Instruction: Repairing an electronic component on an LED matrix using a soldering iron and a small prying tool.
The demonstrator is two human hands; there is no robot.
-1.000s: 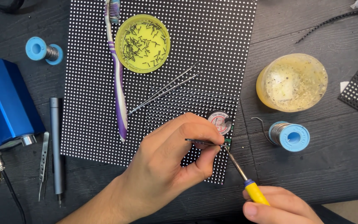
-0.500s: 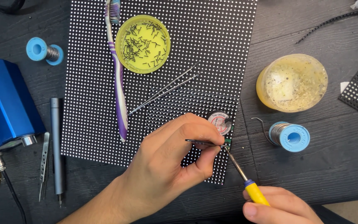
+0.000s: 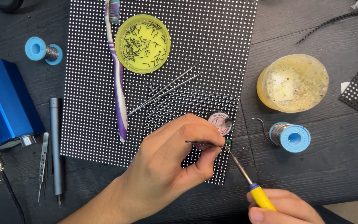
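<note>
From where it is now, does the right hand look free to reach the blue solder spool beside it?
Probably yes: the blue solder spool lies on open table just above the right hand, but that hand grips the yellow-handled soldering iron.

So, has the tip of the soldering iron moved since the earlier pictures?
No. The soldering iron tip sits at the same spot, just below the small round tin, in the right hand.
</note>
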